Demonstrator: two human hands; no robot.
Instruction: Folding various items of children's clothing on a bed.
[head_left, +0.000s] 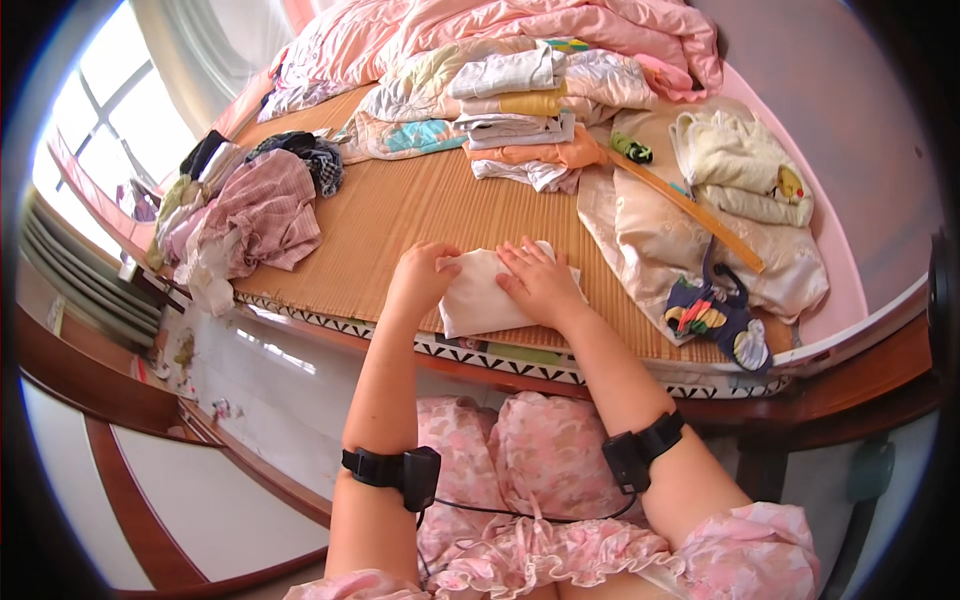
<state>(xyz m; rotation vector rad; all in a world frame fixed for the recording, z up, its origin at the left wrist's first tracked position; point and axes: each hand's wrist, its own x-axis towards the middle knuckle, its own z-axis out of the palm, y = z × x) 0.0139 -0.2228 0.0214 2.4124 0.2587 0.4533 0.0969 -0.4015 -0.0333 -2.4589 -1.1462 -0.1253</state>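
Observation:
A folded white garment (480, 300) lies on the woven bamboo mat (382, 202) near the bed's front edge. At its upper left corner, the thumb and fingers of my left hand (421, 276) pinch the cloth. My right hand (541, 283) rests palm down over the right half of the garment, its fingers spread. Beyond my hands stands a stack of folded clothes (517, 127) in white, mustard and orange. To the left is a loose heap of clothes (255, 202), with a pink checked piece on top.
On the right, a wooden ruler (697, 210) lies across a satin pillow (652, 217). Near it are a folded cream towel (739, 165), a green bundle (631, 147) and a dark patterned cloth item (712, 319). A pink quilt (480, 30) covers the bed's far end.

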